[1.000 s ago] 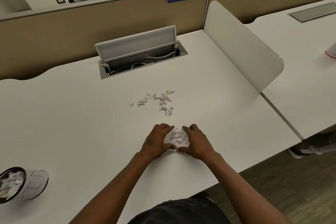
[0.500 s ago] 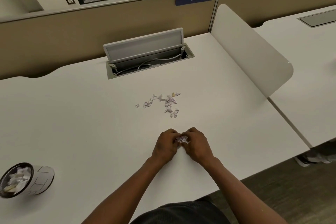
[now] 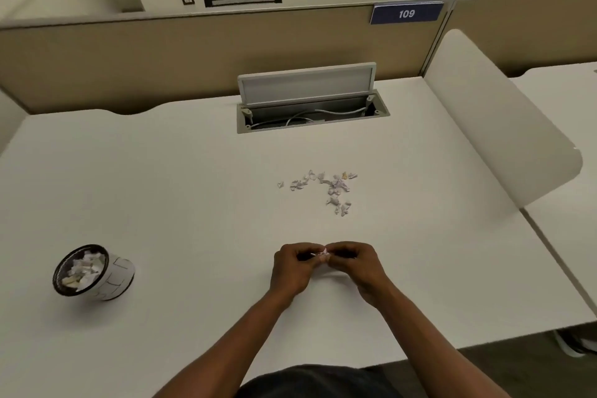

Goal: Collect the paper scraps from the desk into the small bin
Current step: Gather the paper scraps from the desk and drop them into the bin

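Most of the gathered bunch of paper scraps is hidden, only a sliver of white and pink showing between the curled fingers of the left hand and the right hand, which press together around it near the front edge of the white desk. Both hands are closed tight on that bunch, knuckles up, resting on or just above the surface; which one I cannot tell. Toward the front left corner stands one small bin, a black-rimmed cup with a white wall, tilted in the wide lens; it is part filled with crumpled paper bits, too jumbled to count. Near the desk's middle, well apart from the hands, lies a loose scatter of scraps, roughly twenty, too small to count surely. At the back edge one cable hatch stands with its lid up, white cables lying inside. A sign reads 109.
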